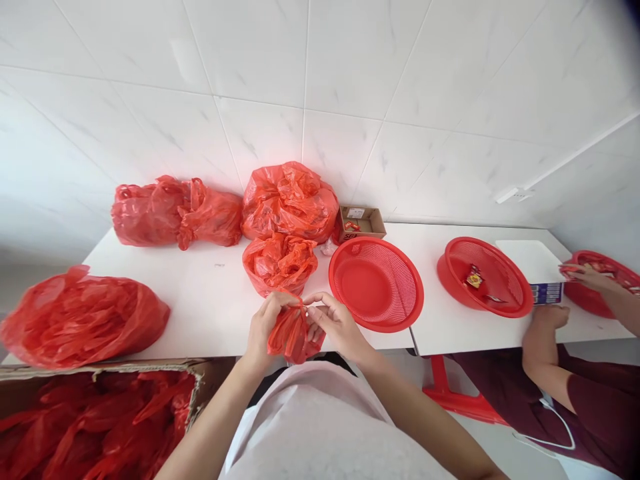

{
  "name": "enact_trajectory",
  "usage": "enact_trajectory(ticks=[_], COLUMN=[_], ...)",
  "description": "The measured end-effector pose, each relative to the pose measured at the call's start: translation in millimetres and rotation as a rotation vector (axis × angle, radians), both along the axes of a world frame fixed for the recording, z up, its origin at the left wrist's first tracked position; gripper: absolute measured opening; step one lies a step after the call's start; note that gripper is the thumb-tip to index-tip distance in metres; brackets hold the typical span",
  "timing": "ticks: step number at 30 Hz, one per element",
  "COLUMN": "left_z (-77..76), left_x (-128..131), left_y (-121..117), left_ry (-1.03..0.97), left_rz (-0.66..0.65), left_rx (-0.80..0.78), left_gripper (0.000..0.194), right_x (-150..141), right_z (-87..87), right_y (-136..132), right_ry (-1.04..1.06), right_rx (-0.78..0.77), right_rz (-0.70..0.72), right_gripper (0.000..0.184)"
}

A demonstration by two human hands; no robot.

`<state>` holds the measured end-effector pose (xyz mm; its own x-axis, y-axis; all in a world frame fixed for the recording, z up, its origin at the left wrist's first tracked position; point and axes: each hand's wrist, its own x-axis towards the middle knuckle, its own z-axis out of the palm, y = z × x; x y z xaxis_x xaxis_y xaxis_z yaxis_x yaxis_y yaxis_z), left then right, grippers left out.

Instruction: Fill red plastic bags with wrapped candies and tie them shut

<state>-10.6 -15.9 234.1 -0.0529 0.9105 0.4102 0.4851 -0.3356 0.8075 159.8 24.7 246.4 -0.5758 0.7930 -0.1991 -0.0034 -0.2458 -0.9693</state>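
Gripping a small red plastic bag [290, 341] with both hands, in front of the torso at the near edge of the white table [205, 287]. Left hand [266, 325]: thumb and fingers closed on the gathered upper part of the bag. Right hand [341, 327]: thumb and forefinger pinching the same gathered plastic, fingertips near those of the left; its other fingers curl beside the bag. Contents of the bag cannot be made out.

Surroundings: just behind the hands sits an open-topped red bag [280, 263] with crumpled red plastic at its mouth; behind that, a larger red bag [290, 203] near the wall. Nearest the right hand, a red basket [367, 287], with a small cardboard box [371, 225] behind it. Far left of the table: a wide red bag [85, 320] filled with red plastic. Below it, a large carton [199, 373] of red bags.

To the right: a second basket [450, 273] holding a few packets [475, 277], then a white tray [530, 257]. A co-worker's hand [587, 277] reaches over a third basket [590, 303] at the far right
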Motion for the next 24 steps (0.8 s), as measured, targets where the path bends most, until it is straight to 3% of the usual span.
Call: enact_trajectory(ticks=[4,8,11,16,18,21,24], left_z=[14.9,19.1,19.7,33.1,43.8,62.7,81.2], left_x=[-9,-20,-30,-50,-56,-73,-119], left_y=[3,5,3,-6,-13,-31,-70], left_ry=[0.089,0.25,0.338,0.402,0.397,0.248,-0.038], left_rz=[-0.075,-0.184,-0.189,-0.039,-0.013,0.007,0.153], left_rx=[0.058,0.132,0.149,0.212,0.199,0.055,-0.081], left_gripper=[0.008,0.013,0.019,0.023,0.024,0.018,0.004], right_x=[8,9,3,-3,-5,-12,-21], right_z=[1.8,12.8,24.0,34.7,36.0,37.2,36.7], right_y=[10,8,2,-12,-16,-17,-16], right_ry=[-0.016,-0.167,-0.351,-0.446,-0.431,-0.363,-0.291], right_rx=[0.074,0.182,0.403,0.787,0.788,0.621,0.467], right_rz=[0.086,0.104,0.074,0.146,0.189,0.257,0.312], right_gripper=[0.03,0.019,0.005,0.012,0.012,0.009,0.006])
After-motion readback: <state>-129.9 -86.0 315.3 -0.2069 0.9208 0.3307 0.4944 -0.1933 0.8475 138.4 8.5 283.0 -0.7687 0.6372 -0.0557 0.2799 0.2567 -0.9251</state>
